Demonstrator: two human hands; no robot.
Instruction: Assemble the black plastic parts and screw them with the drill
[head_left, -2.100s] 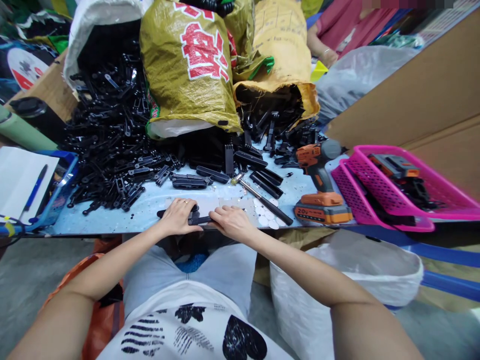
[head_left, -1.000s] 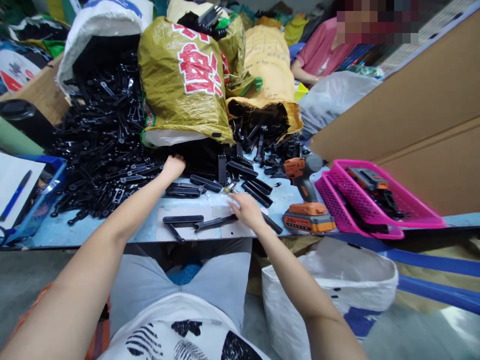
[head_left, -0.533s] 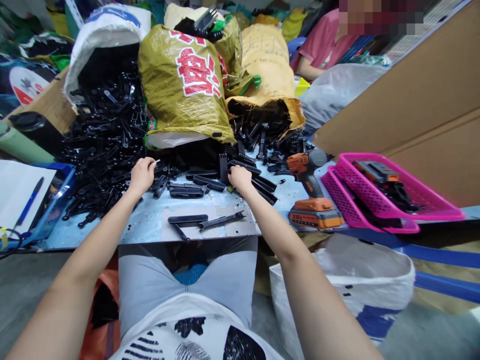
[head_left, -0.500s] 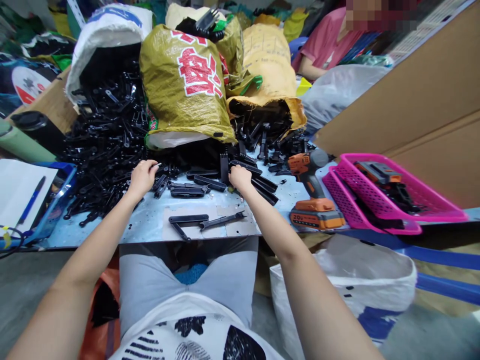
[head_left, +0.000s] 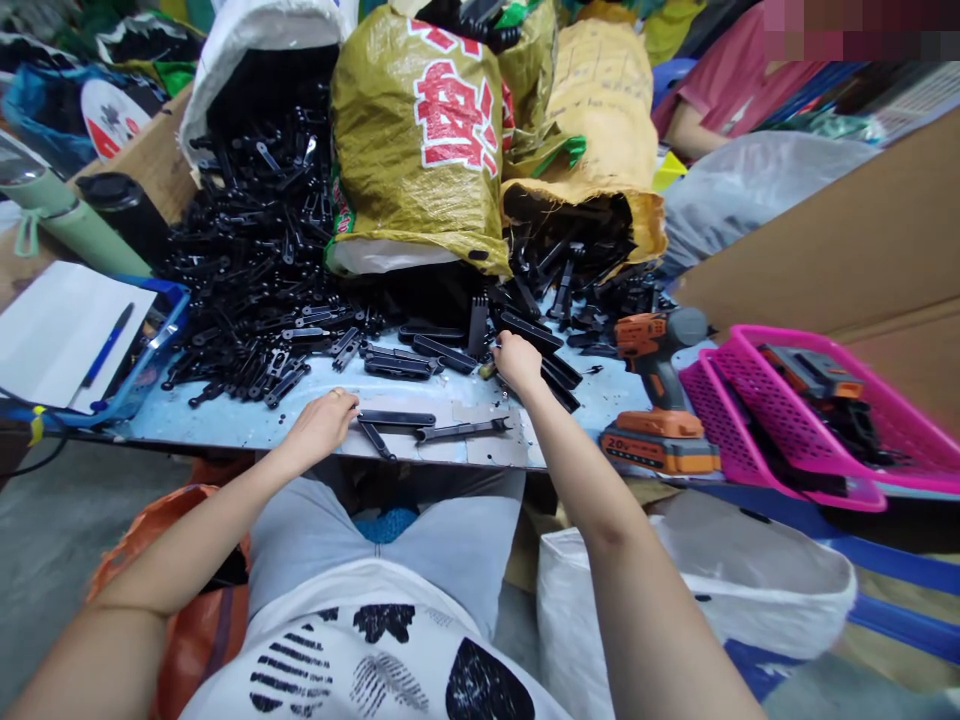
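Black plastic parts joined in an angle (head_left: 396,418) and a loose long black part (head_left: 461,430) lie on a pale cardboard piece (head_left: 487,450) at the table's front edge. My left hand (head_left: 322,428) is closed, its fingertips at the left end of the angled parts; what it pinches is hidden. My right hand (head_left: 519,362) is closed over the tabletop, fingertips down among small bits, beside several black trough-shaped parts (head_left: 559,375). I cannot make out what it holds. Further black handle-like pieces (head_left: 401,362) lie between the hands.
A large heap of black parts (head_left: 247,250) spills from a white sack (head_left: 202,90) at left. Olive (head_left: 420,150) and yellow (head_left: 592,100) sacks stand behind. At right are an orange cordless drill (head_left: 656,390) and pink baskets (head_left: 780,420). A person in pink (head_left: 720,100) sits beyond.
My left hand has come back from the heap's edge to the angled parts near the front. The right hand stays at the same spot by the trough-shaped parts. The view has shifted.
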